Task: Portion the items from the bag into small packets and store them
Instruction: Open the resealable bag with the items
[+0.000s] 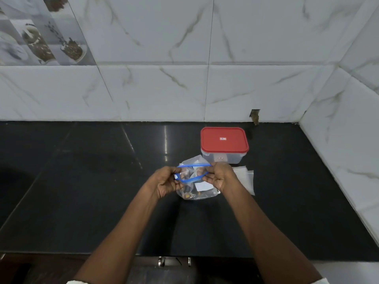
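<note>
Head: bag (193, 194) between left, right grips (164, 182) (218, 177)

I was looking at a home kitchen. A polished black stone counter (82, 201) ran into a corner of white marbled tiles (153, 89), and picture tiles (41, 37) up at the left showed bowls of food. A red-lidded food box (224, 144) stood near the wall, and metal handles (162, 261) showed under the counter's front edge.

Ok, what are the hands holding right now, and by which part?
The clear plastic zip bag, by its blue zip rim: the left hand pinches the rim's left end, the right hand its right end.
</note>
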